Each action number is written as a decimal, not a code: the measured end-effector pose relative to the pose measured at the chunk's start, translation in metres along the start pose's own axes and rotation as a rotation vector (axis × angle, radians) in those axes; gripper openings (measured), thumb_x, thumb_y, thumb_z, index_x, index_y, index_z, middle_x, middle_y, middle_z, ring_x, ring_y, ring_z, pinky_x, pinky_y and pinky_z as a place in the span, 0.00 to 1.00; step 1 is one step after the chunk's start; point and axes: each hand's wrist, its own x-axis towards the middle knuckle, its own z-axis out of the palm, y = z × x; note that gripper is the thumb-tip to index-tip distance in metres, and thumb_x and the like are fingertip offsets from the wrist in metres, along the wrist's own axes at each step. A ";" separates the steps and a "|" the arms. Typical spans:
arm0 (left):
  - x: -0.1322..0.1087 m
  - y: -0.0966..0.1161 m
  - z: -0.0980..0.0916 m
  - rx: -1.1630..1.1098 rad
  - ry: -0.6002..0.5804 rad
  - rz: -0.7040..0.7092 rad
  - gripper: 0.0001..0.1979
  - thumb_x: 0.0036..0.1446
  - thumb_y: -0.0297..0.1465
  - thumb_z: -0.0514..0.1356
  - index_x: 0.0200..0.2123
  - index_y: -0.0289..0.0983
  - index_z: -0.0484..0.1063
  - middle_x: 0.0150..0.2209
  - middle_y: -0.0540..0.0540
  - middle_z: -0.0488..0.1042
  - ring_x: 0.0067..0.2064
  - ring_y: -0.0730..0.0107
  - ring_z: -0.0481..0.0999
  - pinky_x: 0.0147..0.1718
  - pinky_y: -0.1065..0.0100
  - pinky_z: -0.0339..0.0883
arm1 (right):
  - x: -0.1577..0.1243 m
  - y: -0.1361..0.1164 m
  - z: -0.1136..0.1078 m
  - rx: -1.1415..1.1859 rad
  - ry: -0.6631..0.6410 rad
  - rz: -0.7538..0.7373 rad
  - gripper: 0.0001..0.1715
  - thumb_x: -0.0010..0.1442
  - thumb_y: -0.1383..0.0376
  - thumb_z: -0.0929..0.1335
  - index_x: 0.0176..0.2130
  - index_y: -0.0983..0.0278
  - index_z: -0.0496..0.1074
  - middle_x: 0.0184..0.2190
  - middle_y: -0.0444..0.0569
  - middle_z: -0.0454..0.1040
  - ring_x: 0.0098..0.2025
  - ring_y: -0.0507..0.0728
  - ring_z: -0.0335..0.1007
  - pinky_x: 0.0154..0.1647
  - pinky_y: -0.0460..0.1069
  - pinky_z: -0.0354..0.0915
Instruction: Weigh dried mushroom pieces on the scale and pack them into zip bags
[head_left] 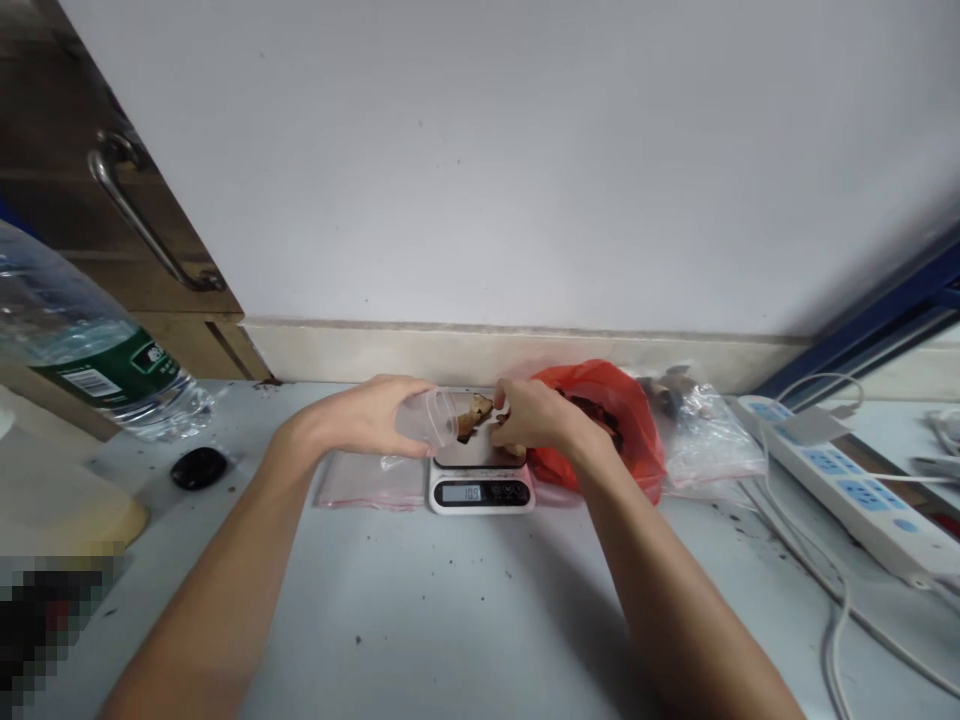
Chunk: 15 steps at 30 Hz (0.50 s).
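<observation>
My left hand (367, 415) is wrapped round a clear plastic cup (431, 418), tipped on its side with its mouth toward the right, over the left part of a small white digital scale (482, 505). The scale's lit display seems to read 10.9. Dried brown and tan pieces (474, 412) lie on its plate, just beyond the cup's mouth. My right hand (536, 415) is over the right side of the plate, thumb and fingers curled round a dried piece, which they partly hide. Beside that hand stands an open red plastic bag (641, 445) with dark dried pieces inside.
Flat clear zip bags (371, 480) lie left of the scale. A filled clear bag (701, 430) lies behind the red one. Farther right are a white power strip (840, 490) and cables. A large water bottle (97, 345) and a black oval object (199, 467) are at left.
</observation>
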 end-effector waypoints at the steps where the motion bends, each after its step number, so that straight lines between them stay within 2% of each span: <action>1: 0.000 0.001 0.000 -0.005 -0.008 -0.006 0.34 0.49 0.46 0.66 0.58 0.38 0.72 0.60 0.39 0.75 0.60 0.47 0.74 0.57 0.57 0.66 | -0.001 0.002 -0.002 0.042 -0.007 -0.005 0.20 0.45 0.75 0.70 0.40 0.63 0.71 0.29 0.49 0.79 0.34 0.61 0.77 0.24 0.47 0.60; 4: 0.000 0.002 0.001 -0.012 -0.024 -0.033 0.33 0.49 0.46 0.65 0.57 0.40 0.73 0.58 0.41 0.77 0.58 0.48 0.75 0.54 0.57 0.67 | -0.007 0.005 -0.010 0.147 0.024 -0.048 0.13 0.47 0.75 0.71 0.34 0.62 0.69 0.27 0.46 0.77 0.31 0.56 0.76 0.25 0.45 0.61; 10: 0.002 0.005 0.004 -0.019 -0.034 0.009 0.30 0.51 0.47 0.65 0.57 0.44 0.74 0.57 0.44 0.78 0.56 0.51 0.76 0.46 0.65 0.68 | -0.009 0.004 -0.013 0.420 0.136 -0.209 0.13 0.47 0.76 0.73 0.28 0.62 0.68 0.29 0.45 0.78 0.25 0.51 0.71 0.21 0.45 0.64; 13: 0.003 0.006 0.006 -0.023 -0.040 0.003 0.32 0.51 0.47 0.65 0.59 0.44 0.73 0.56 0.44 0.79 0.54 0.52 0.77 0.45 0.65 0.67 | -0.004 0.004 -0.010 0.475 0.211 -0.334 0.12 0.48 0.75 0.74 0.26 0.62 0.68 0.30 0.46 0.78 0.28 0.53 0.74 0.24 0.45 0.67; 15: 0.003 0.006 0.005 -0.019 -0.024 -0.007 0.33 0.52 0.48 0.65 0.59 0.43 0.72 0.56 0.43 0.79 0.54 0.52 0.77 0.46 0.65 0.67 | -0.004 0.003 -0.010 0.592 0.170 -0.457 0.08 0.53 0.72 0.73 0.30 0.62 0.71 0.33 0.47 0.80 0.33 0.54 0.77 0.30 0.46 0.71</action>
